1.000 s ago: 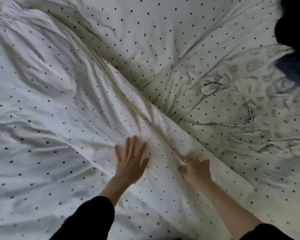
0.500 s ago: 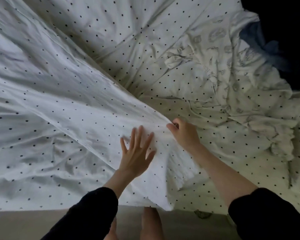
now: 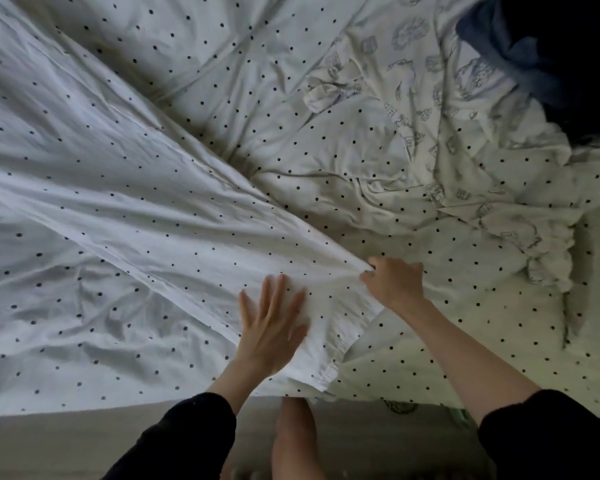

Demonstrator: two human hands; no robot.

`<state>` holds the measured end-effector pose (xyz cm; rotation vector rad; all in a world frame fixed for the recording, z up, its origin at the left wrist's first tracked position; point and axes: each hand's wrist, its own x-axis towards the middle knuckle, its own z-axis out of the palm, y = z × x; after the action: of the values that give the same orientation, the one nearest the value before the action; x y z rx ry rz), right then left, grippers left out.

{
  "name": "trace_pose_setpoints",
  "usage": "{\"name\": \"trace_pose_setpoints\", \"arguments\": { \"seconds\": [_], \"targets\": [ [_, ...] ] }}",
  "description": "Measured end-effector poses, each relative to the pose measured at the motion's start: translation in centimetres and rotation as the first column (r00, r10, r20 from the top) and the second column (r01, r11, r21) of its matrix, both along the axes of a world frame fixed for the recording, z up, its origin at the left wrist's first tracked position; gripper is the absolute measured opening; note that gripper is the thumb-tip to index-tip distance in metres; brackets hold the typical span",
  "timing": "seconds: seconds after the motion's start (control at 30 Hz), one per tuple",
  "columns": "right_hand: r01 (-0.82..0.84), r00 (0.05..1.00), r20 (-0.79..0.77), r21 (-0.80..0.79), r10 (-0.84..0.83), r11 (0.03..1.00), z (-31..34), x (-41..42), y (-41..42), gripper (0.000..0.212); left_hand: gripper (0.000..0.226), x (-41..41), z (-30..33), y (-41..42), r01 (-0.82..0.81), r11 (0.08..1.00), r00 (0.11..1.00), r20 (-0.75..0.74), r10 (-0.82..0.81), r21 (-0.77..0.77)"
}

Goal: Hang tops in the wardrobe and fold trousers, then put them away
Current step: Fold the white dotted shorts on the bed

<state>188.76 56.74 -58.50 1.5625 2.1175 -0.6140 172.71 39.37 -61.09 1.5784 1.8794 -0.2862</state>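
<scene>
A white duvet cover with small black dots (image 3: 125, 188) lies across the bed, one flap folded over diagonally. My left hand (image 3: 272, 327) rests flat on that flap with fingers spread. My right hand (image 3: 394, 284) pinches the flap's edge just to the right. A pale garment with a grey printed pattern (image 3: 430, 98) lies crumpled on the bed at the upper right. Dark blue clothing (image 3: 520, 53) is heaped in the top right corner.
The bed's near edge runs along the bottom, with beige floor (image 3: 66, 445) below it. My bare leg (image 3: 295, 441) stands against the bed edge between my arms. Both my sleeves are black.
The view has pulled back, so the bed edge and floor show more. My right hand has drawn the flap's edge toward the right. The left hand stays flat on the fabric.
</scene>
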Motion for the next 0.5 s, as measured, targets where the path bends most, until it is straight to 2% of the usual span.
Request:
{"name": "trace_pose_setpoints", "arguments": {
  "seconds": [0.07, 0.1, 0.17, 0.23, 0.3, 0.37, 0.43, 0.5],
  "targets": [
    [0.041, 0.995, 0.092, -0.149, -0.027, 0.988, 0.1, 0.3, 0.0, 0.043, 0.062, 0.4, -0.3, -0.1, 0.056, 0.997, 0.998, 0.003, -0.056, -0.058],
    [0.073, 0.994, 0.090, -0.195, -0.057, 0.978, -0.1, 0.6, -0.1, 0.053, 0.062, 0.6, -0.4, 0.0, 0.071, 0.995, 0.997, 0.017, -0.070, -0.069],
    [0.116, 0.993, 0.043, -0.238, -0.109, 0.964, -0.4, 1.0, -1.0, 0.061, 0.063, 0.6, -0.4, -0.1, 0.095, 0.994, 0.994, 0.050, -0.093, -0.060],
    [0.236, 0.967, -0.025, -0.279, -0.253, 0.931, -0.7, 1.3, -1.8, 0.055, 0.064, 0.4, -0.3, -0.6, 0.138, 0.990, 0.987, 0.083, -0.134, -0.040],
    [0.350, 0.919, -0.063, -0.321, -0.388, 0.880, -0.8, 1.5, -2.3, 0.035, 0.067, 0.2, 0.0, -1.5, 0.184, 0.982, 0.979, 0.095, -0.181, -0.031],
    [0.362, 0.911, -0.061, -0.349, -0.407, 0.864, -0.4, 1.4, -2.7, 0.022, 0.075, 0.2, 0.5, -2.6, 0.210, 0.977, 0.974, 0.093, -0.207, -0.024],
    [0.372, 0.909, -0.051, -0.352, -0.415, 0.859, -0.2, 1.3, -2.8, 0.019, 0.093, 0.1, 1.5, -3.3, 0.252, 0.967, 0.966, 0.058, -0.253, 0.031],
    [0.393, 0.902, -0.043, -0.332, -0.431, 0.857, -0.1, 1.4, -2.6, 0.017, 0.101, -0.1, 2.5, -3.8, 0.282, 0.957, 0.959, -0.016, -0.281, 0.062]
  ]
}}
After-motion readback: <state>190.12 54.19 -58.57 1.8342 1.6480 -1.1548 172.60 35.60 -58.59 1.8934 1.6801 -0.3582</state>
